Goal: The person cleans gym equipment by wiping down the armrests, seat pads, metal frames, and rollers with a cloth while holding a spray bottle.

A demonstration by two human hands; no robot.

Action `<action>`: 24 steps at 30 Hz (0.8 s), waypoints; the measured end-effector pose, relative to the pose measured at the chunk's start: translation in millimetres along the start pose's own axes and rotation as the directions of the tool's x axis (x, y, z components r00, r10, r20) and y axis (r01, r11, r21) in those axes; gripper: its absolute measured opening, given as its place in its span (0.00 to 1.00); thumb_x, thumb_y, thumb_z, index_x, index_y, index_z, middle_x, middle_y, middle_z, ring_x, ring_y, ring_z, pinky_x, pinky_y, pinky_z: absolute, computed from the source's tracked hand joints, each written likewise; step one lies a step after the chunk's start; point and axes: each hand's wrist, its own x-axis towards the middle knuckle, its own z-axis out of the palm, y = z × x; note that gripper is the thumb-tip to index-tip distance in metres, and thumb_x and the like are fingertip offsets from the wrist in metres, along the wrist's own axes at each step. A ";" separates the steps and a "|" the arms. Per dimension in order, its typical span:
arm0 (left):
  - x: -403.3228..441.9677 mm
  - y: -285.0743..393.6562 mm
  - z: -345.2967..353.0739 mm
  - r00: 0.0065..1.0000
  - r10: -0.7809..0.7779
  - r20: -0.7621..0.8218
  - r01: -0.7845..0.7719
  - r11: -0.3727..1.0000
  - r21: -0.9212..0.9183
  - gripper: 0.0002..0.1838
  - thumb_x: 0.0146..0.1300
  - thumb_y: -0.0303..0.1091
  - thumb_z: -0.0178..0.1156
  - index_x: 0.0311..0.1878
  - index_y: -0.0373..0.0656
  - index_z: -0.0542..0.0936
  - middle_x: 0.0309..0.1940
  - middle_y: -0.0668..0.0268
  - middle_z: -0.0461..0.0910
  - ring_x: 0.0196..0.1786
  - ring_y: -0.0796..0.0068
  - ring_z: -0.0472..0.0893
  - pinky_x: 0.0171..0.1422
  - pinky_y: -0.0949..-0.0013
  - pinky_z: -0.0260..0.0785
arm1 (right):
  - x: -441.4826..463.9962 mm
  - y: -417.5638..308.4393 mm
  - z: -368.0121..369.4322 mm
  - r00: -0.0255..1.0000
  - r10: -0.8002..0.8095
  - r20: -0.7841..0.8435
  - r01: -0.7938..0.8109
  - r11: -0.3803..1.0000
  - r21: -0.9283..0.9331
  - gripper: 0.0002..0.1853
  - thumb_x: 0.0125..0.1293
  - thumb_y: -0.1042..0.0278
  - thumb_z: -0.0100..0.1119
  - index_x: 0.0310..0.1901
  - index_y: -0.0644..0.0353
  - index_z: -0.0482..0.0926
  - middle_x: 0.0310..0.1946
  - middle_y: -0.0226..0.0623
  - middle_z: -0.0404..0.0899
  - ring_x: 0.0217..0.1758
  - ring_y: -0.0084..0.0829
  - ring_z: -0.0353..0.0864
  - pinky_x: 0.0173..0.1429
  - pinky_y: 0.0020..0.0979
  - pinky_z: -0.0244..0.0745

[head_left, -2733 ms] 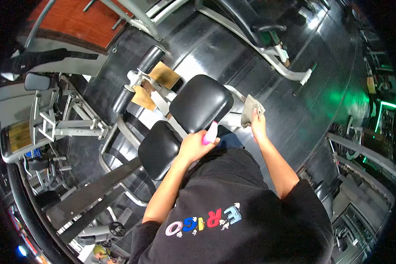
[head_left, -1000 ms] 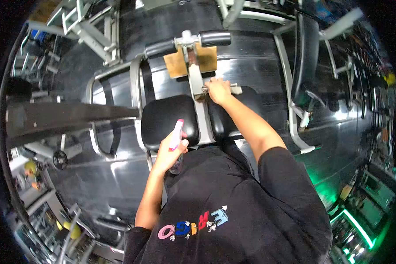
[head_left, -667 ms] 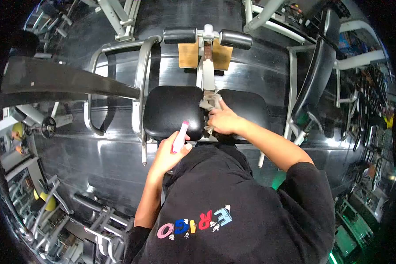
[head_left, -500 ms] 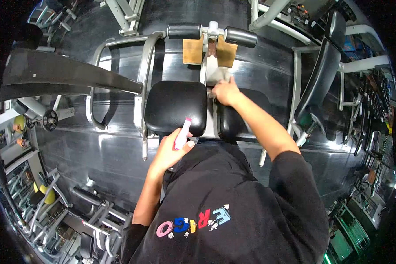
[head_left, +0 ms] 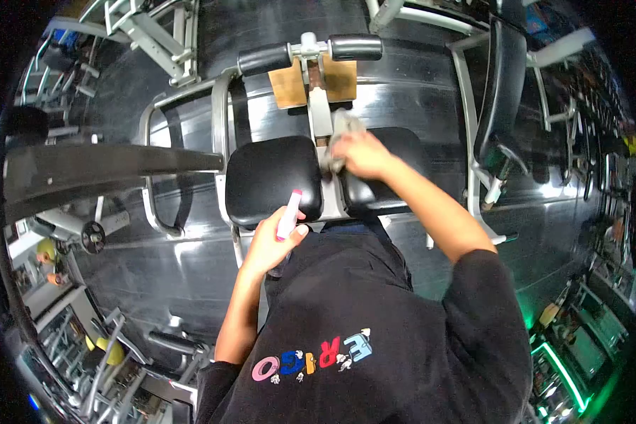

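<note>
My left hand (head_left: 270,244) is wrapped round a spray bottle with a pink and white top (head_left: 289,218), held over the near edge of the left black seat pad (head_left: 272,169). A grey-beige cloth (head_left: 346,126) is in my right hand (head_left: 364,154), against the white metal beam (head_left: 331,194) between the two pads. The cloth and fingertips are blurred. Beneath my right wrist lies the right black pad (head_left: 401,145). Further along the beam are two black foam rollers (head_left: 355,47) and a wooden plate (head_left: 287,86).
A dark metal arm (head_left: 113,169) reaches in from the left to a silver frame (head_left: 220,134). On the right stands a black padded bench (head_left: 502,85) with a silver frame. More gym machines stand at the lower left, and green light glows at the lower right.
The view has swung from an angle to face the machine. My right hand has brought the cloth from beside the machine onto the beam and moved along it. My left hand still holds the bottle.
</note>
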 end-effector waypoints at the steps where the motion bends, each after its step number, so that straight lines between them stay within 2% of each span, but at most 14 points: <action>1: 3.4 5.3 1.6 1.000 0.002 0.023 -0.004 0.998 0.068 0.20 0.61 0.47 0.65 0.46 0.41 0.78 0.25 0.70 0.77 0.30 0.82 0.75 0.37 0.73 0.67 | 12.1 27.4 6.4 0.989 0.094 -0.113 -0.094 0.996 0.002 0.16 0.55 0.72 0.53 0.46 0.51 0.80 0.46 0.43 0.80 0.52 0.50 0.78 0.54 0.49 0.74; 3: 10.6 16.7 6.6 0.998 0.004 0.059 -0.013 0.989 0.149 0.19 0.60 0.46 0.66 0.46 0.42 0.78 0.25 0.69 0.77 0.30 0.81 0.75 0.37 0.72 0.67 | 30.7 76.5 11.0 0.868 0.491 0.069 -0.485 0.870 -0.086 0.17 0.63 0.63 0.50 0.53 0.48 0.78 0.47 0.47 0.82 0.55 0.49 0.78 0.57 0.52 0.73; 5: 12.7 30.2 9.8 0.995 0.047 0.090 -0.071 0.957 0.281 0.20 0.58 0.47 0.67 0.46 0.43 0.79 0.25 0.66 0.77 0.31 0.78 0.76 0.39 0.70 0.68 | 23.3 127.8 23.1 0.692 0.680 0.243 -0.694 0.719 -0.034 0.24 0.66 0.55 0.45 0.64 0.46 0.73 0.62 0.48 0.74 0.65 0.48 0.72 0.67 0.49 0.67; 7: 10.9 38.1 9.3 0.992 0.091 0.087 -0.115 0.937 0.331 0.21 0.57 0.47 0.67 0.46 0.43 0.79 0.26 0.63 0.78 0.32 0.75 0.78 0.41 0.68 0.69 | -0.5 137.9 25.0 0.779 0.618 0.104 -0.626 0.772 0.107 0.24 0.66 0.56 0.46 0.63 0.45 0.73 0.62 0.49 0.73 0.65 0.50 0.72 0.68 0.48 0.66; 9: 10.2 34.9 7.6 0.996 -0.011 0.089 -0.010 0.973 0.230 0.21 0.57 0.48 0.67 0.46 0.42 0.80 0.25 0.63 0.78 0.31 0.75 0.78 0.41 0.69 0.69 | -28.8 145.8 27.3 0.673 0.738 -0.040 -0.729 0.672 0.130 0.24 0.66 0.57 0.47 0.63 0.45 0.73 0.61 0.48 0.74 0.65 0.50 0.71 0.68 0.47 0.67; 11: 8.5 33.4 7.0 0.994 0.005 0.110 -0.033 0.965 0.259 0.21 0.58 0.47 0.66 0.48 0.42 0.79 0.27 0.66 0.78 0.32 0.77 0.77 0.41 0.70 0.69 | -64.3 164.3 30.3 0.559 0.804 -0.202 -0.794 0.590 0.149 0.21 0.66 0.58 0.47 0.61 0.48 0.74 0.60 0.48 0.74 0.63 0.51 0.73 0.65 0.45 0.70; 13: 7.6 32.5 2.2 0.991 0.022 0.130 -0.060 0.952 0.299 0.20 0.60 0.45 0.65 0.49 0.42 0.78 0.28 0.70 0.77 0.34 0.79 0.76 0.41 0.71 0.68 | -94.9 143.4 16.0 0.565 0.811 -0.153 -0.716 0.574 0.398 0.20 0.68 0.64 0.45 0.60 0.51 0.74 0.58 0.48 0.76 0.64 0.50 0.72 0.65 0.44 0.69; 15: 8.1 26.9 5.0 0.990 0.059 0.130 -0.093 0.957 0.273 0.18 0.61 0.43 0.64 0.49 0.42 0.78 0.28 0.70 0.77 0.33 0.81 0.74 0.40 0.74 0.67 | -129.2 91.7 10.5 0.548 0.779 -0.306 -0.699 0.627 0.344 0.20 0.64 0.73 0.45 0.58 0.55 0.75 0.57 0.47 0.75 0.64 0.51 0.70 0.69 0.44 0.64; 16: 12.2 18.4 8.4 0.996 -0.002 0.089 -0.017 0.976 0.216 0.22 0.58 0.49 0.67 0.46 0.40 0.80 0.25 0.63 0.79 0.32 0.77 0.78 0.40 0.68 0.69 | -147.8 62.6 13.7 0.591 0.696 -0.407 -0.629 0.714 0.309 0.22 0.61 0.77 0.47 0.57 0.55 0.76 0.57 0.46 0.75 0.65 0.52 0.68 0.70 0.45 0.62; 19: 28.4 21.7 26.5 0.992 -0.022 0.121 0.005 0.990 0.140 0.23 0.58 0.49 0.67 0.45 0.39 0.80 0.28 0.60 0.82 0.35 0.74 0.81 0.42 0.64 0.71 | -177.8 -21.7 21.3 0.657 0.499 -0.566 -0.474 0.856 0.205 0.25 0.51 0.82 0.51 0.53 0.55 0.78 0.58 0.42 0.73 0.65 0.53 0.66 0.72 0.47 0.57; 20: 35.5 27.6 34.3 0.989 -0.003 0.146 -0.027 0.979 0.201 0.25 0.58 0.52 0.66 0.43 0.37 0.81 0.30 0.55 0.83 0.37 0.64 0.84 0.44 0.61 0.73 | -180.8 -41.1 24.7 0.654 0.492 -0.574 -0.471 0.859 0.200 0.26 0.50 0.83 0.51 0.53 0.55 0.78 0.58 0.41 0.73 0.66 0.52 0.65 0.72 0.47 0.58; 21: 43.2 31.3 41.3 0.987 -0.001 0.162 -0.033 0.978 0.204 0.25 0.58 0.52 0.66 0.43 0.37 0.81 0.30 0.55 0.83 0.37 0.64 0.84 0.44 0.61 0.73 | -182.7 -53.2 27.1 0.651 0.486 -0.583 -0.469 0.861 0.195 0.26 0.48 0.84 0.51 0.52 0.55 0.78 0.57 0.41 0.73 0.67 0.51 0.64 0.71 0.46 0.58; 23: 56.9 37.6 55.8 0.959 0.005 0.284 -0.138 0.882 0.451 0.22 0.60 0.52 0.64 0.41 0.39 0.81 0.26 0.60 0.82 0.32 0.69 0.82 0.41 0.65 0.73 | -185.1 -56.8 35.9 0.587 0.534 -0.609 -0.462 0.838 0.290 0.27 0.47 0.88 0.48 0.51 0.56 0.79 0.59 0.41 0.74 0.69 0.51 0.63 0.73 0.46 0.57; 24: 56.6 66.8 62.4 0.953 -0.051 0.299 -0.121 0.840 0.529 0.26 0.58 0.57 0.64 0.37 0.38 0.82 0.26 0.53 0.81 0.33 0.57 0.83 0.42 0.60 0.73 | -187.9 -55.2 45.2 0.516 0.552 -0.655 -0.452 0.825 0.340 0.27 0.47 0.88 0.48 0.51 0.56 0.79 0.59 0.42 0.73 0.70 0.52 0.63 0.73 0.46 0.57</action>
